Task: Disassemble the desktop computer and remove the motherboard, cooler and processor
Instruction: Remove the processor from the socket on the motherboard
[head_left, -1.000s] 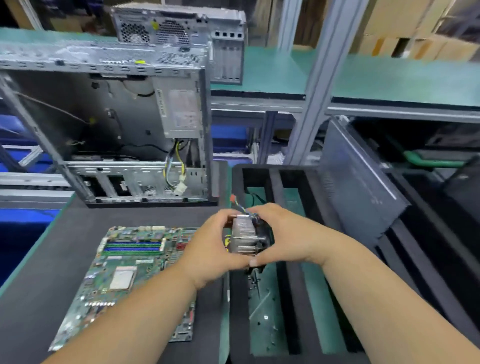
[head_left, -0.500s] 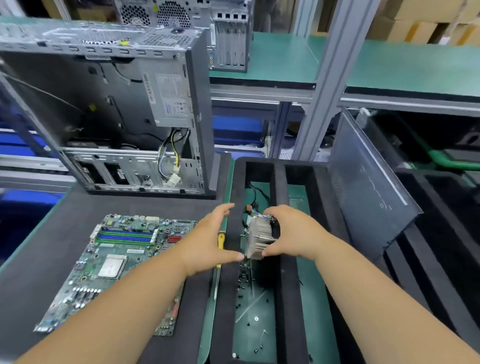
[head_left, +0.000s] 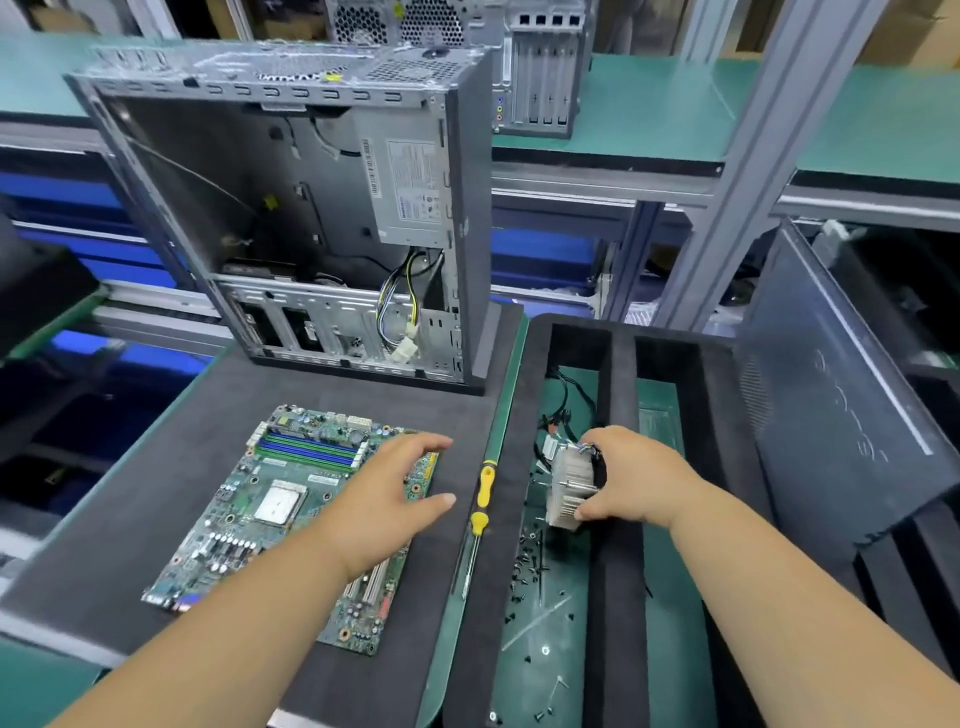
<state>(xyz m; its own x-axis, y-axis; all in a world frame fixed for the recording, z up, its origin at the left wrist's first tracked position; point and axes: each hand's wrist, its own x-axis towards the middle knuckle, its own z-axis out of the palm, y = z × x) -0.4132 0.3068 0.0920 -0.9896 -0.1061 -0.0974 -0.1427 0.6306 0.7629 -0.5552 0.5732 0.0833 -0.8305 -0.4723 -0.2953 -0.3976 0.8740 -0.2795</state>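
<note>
The green motherboard (head_left: 270, 514) lies flat on the dark mat, with the silver processor (head_left: 279, 503) in its socket. My left hand (head_left: 387, 499) hovers open over the board's right edge, fingers spread. My right hand (head_left: 631, 475) grips the finned metal cooler (head_left: 569, 488) low inside the left slot of the black foam tray (head_left: 615, 519); the cooler's wires trail toward the back. The emptied computer case (head_left: 322, 218) stands open behind the board.
A yellow-handled screwdriver (head_left: 480, 512) lies between the mat and the tray. Several loose screws (head_left: 530, 566) lie in the tray slot near the cooler. The case's side panel (head_left: 841, 389) leans at the right. Another case (head_left: 519, 62) stands on the back shelf.
My left hand let go of the cooler and moved left over the motherboard. My right hand lowered the cooler into the tray slot.
</note>
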